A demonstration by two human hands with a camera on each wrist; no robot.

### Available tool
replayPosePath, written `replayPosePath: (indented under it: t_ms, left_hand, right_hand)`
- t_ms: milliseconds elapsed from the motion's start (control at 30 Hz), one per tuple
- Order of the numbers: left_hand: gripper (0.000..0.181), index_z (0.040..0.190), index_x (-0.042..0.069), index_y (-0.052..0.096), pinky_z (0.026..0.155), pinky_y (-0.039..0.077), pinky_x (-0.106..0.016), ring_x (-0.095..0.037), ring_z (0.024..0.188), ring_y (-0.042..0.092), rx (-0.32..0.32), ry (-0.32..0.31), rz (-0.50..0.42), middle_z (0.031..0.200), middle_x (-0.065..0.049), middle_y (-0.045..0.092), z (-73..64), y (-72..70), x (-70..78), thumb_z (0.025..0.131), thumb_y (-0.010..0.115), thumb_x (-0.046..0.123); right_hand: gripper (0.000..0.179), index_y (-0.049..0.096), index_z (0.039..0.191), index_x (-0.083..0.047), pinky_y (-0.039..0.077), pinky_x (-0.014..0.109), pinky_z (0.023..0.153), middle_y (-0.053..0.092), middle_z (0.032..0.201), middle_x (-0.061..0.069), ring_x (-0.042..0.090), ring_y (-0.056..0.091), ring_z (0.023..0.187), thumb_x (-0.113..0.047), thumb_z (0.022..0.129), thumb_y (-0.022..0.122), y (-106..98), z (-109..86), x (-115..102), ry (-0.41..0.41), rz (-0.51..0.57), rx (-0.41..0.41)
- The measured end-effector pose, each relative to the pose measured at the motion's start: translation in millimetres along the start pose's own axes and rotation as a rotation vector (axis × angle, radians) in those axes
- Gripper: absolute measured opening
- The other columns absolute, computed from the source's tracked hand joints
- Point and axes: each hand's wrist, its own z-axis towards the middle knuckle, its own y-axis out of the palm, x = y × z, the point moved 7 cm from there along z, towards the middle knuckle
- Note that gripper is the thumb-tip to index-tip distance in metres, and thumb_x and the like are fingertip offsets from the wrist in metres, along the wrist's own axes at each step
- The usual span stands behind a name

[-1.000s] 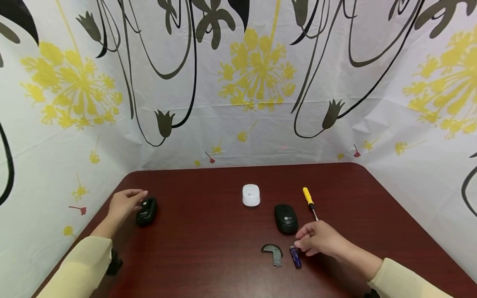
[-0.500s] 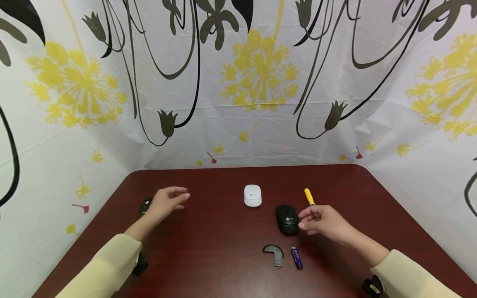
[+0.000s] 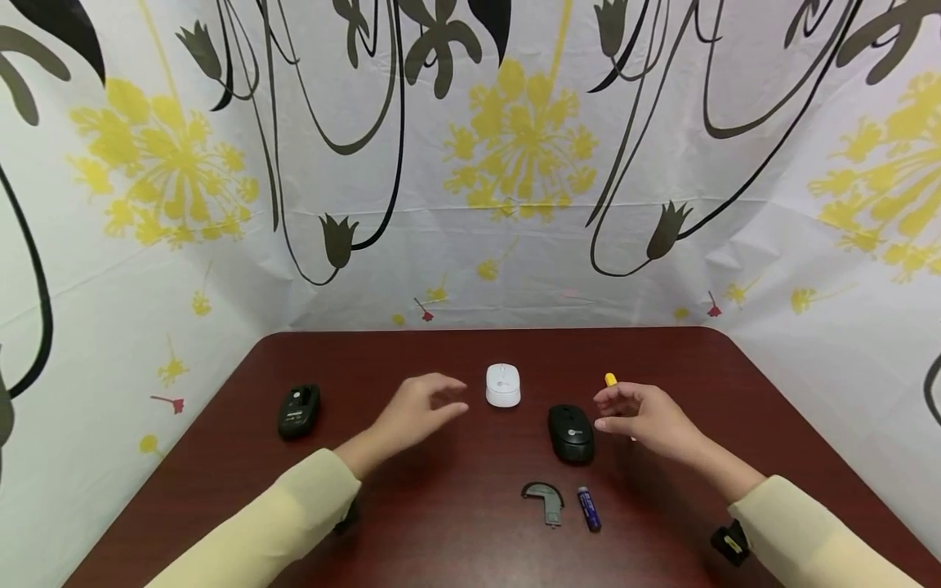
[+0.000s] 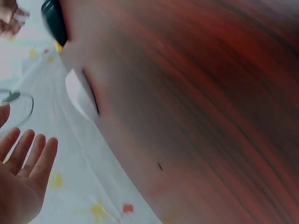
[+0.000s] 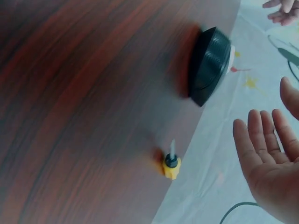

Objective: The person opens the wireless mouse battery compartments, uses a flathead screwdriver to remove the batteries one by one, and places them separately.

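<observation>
My left hand hovers over the table, left of a white computer mouse, with thumb and fingers apart and nothing between them. The left wrist view shows that mouse beyond the hand. Just right of a black computer mouse, my right hand is held in the air, fingers extended and holding nothing. It hides most of a screwdriver with a yellow handle; the right wrist view shows the screwdriver lying below the fingers.
A second black mouse with pale marks lies at the table's left. Nearer the front are a grey hook-shaped piece with a dark curved edge and a blue battery. Patterned cloth hangs behind the brown table.
My left hand has left the black mouse on the left and moved right toward the white mouse. My right hand has risen from beside the battery to near the screwdriver.
</observation>
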Motion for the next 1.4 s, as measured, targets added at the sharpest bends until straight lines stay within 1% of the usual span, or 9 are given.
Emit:
replayPosePath:
  t_ms: [100,167,333,467,600,867,1067,1233,1400]
  left_hand:
    - [0.03,0.112,0.008,0.071,0.089,0.052,-0.036,-0.019,0.102,0.063,-0.035,0.115,0.101,0.109,-0.003,0.069,6.5,18.7,14.1,0.086,0.077,0.021]
    - [0.031,0.113,0.009,0.07,0.092,0.05,-0.033,-0.017,0.106,0.061,-0.053,0.202,0.175,0.11,-0.002,0.068,9.4,29.5,22.5,0.086,0.076,0.024]
    - [0.033,0.116,0.008,0.07,0.099,0.045,-0.029,-0.017,0.112,0.058,-0.103,0.409,0.289,0.115,-0.003,0.067,15.9,54.6,36.2,0.088,0.074,0.027]
    - [0.033,0.117,0.009,0.07,0.104,0.04,-0.028,-0.018,0.116,0.057,-0.148,0.586,0.365,0.118,-0.004,0.066,18.9,72.2,46.0,0.089,0.073,0.026]
    - [0.034,0.119,0.008,0.069,0.107,0.037,-0.029,-0.021,0.119,0.056,-0.187,0.726,0.427,0.121,-0.006,0.066,19.6,85.3,56.0,0.089,0.073,0.024]
    - [0.04,0.126,0.009,0.064,0.108,0.035,-0.024,-0.017,0.121,0.054,-0.276,0.845,0.558,0.128,-0.006,0.061,25.6,107.7,64.3,0.091,0.07,0.027]
    - [0.041,0.13,0.013,0.062,0.109,0.034,-0.028,-0.016,0.123,0.053,-0.332,0.884,0.692,0.13,-0.004,0.06,31.0,118.9,62.2,0.094,0.066,0.031]
    - [0.041,0.134,0.014,0.059,0.109,0.035,-0.031,-0.016,0.124,0.051,-0.383,0.912,0.76,0.133,-0.003,0.059,33.0,128.2,58.7,0.097,0.06,0.032]
    - [0.039,0.133,0.014,0.06,0.107,0.039,-0.033,-0.016,0.122,0.053,-0.377,1.0,0.801,0.129,-0.003,0.061,34.6,137.6,59.2,0.099,0.057,0.032]
  right_hand:
    - [0.038,0.064,0.115,-0.003,0.056,0.029,0.075,0.064,0.112,0.016,0.032,0.063,0.099,-0.018,0.083,0.079,1.6,0.3,7.4,-0.038,-0.052,-0.01]
    - [0.037,0.065,0.114,-0.005,0.056,0.033,0.077,0.064,0.113,0.013,0.033,0.062,0.102,-0.017,0.082,0.079,3.4,0.3,11.1,-0.077,-0.106,-0.018]
    - [0.034,0.068,0.11,-0.008,0.054,0.046,0.08,0.066,0.11,0.002,0.029,0.06,0.099,-0.009,0.078,0.081,8.0,0.5,9.3,-0.253,-0.238,-0.029]
    - [0.04,0.07,0.109,-0.012,0.055,0.039,0.081,0.066,0.11,-0.006,0.017,0.062,0.1,-0.003,0.072,0.085,10.7,-0.9,1.6,-0.424,-0.36,-0.016]
    - [0.045,0.07,0.11,-0.013,0.056,0.034,0.081,0.066,0.112,-0.004,0.013,0.062,0.102,-0.003,0.069,0.086,13.5,-4.1,-6.1,-0.586,-0.477,-0.004]
    - [0.049,0.071,0.108,-0.007,0.057,0.038,0.076,0.066,0.114,0.009,0.022,0.064,0.101,-0.006,0.062,0.089,18.4,-11.5,-12.6,-0.891,-0.635,0.033]
    - [0.05,0.07,0.111,-0.006,0.056,0.039,0.079,0.066,0.115,0.011,0.025,0.064,0.103,-0.008,0.065,0.088,22.3,-14.5,-8.8,-0.997,-0.714,0.007]
    - [0.044,0.069,0.114,-0.005,0.056,0.039,0.078,0.067,0.114,0.011,0.024,0.065,0.102,-0.013,0.073,0.084,29.0,-13.7,-4.8,-1.049,-0.769,-0.038]
    - [0.029,0.069,0.116,-0.004,0.056,0.04,0.079,0.068,0.114,0.012,0.025,0.066,0.1,-0.022,0.094,0.066,34.1,-13.5,-2.1,-1.13,-0.793,-0.074]
